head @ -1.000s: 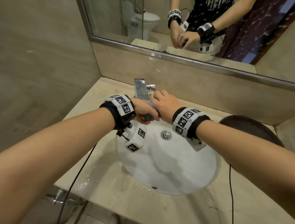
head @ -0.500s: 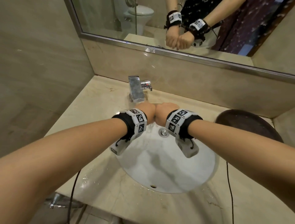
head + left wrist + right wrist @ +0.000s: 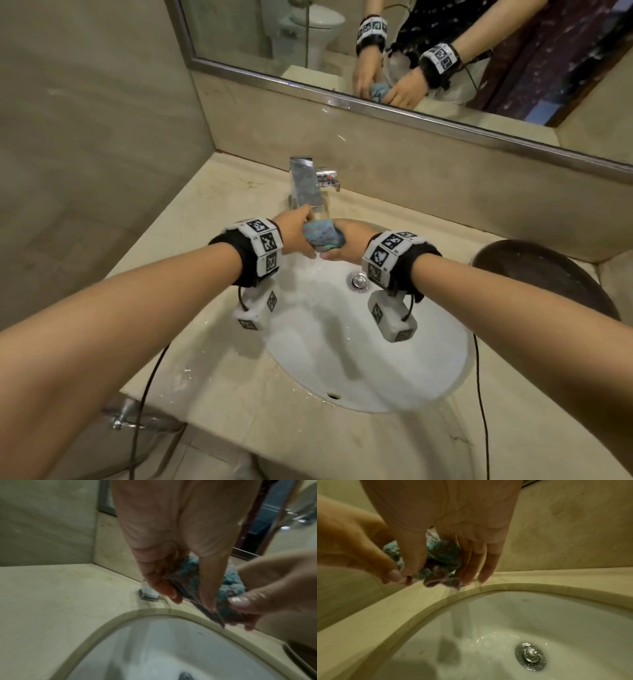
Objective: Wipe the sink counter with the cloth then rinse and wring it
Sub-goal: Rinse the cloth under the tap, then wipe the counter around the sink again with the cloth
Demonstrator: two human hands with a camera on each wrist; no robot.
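Observation:
A bunched blue cloth (image 3: 322, 235) hangs just under the chrome faucet (image 3: 306, 185), above the back of the white sink basin (image 3: 394, 359). My left hand (image 3: 297, 236) grips its left end and my right hand (image 3: 346, 244) grips its right end. In the left wrist view my left hand's fingers (image 3: 166, 588) pinch the cloth (image 3: 229, 582). In the right wrist view my right hand's fingers (image 3: 471, 563) curl round the wet cloth (image 3: 443, 555), whose purple hem hangs down. Water splashes near the drain (image 3: 529, 656).
The beige stone counter (image 3: 219, 219) runs round the basin, with water drops at its front. A dark round bowl (image 3: 534, 267) sits at the right. A mirror (image 3: 428, 51) lines the back wall. Cables hang from both wrists.
My hands, pressed fist to fist half a second ago, have parted a little and lifted toward the spout. The blue cloth now shows between them.

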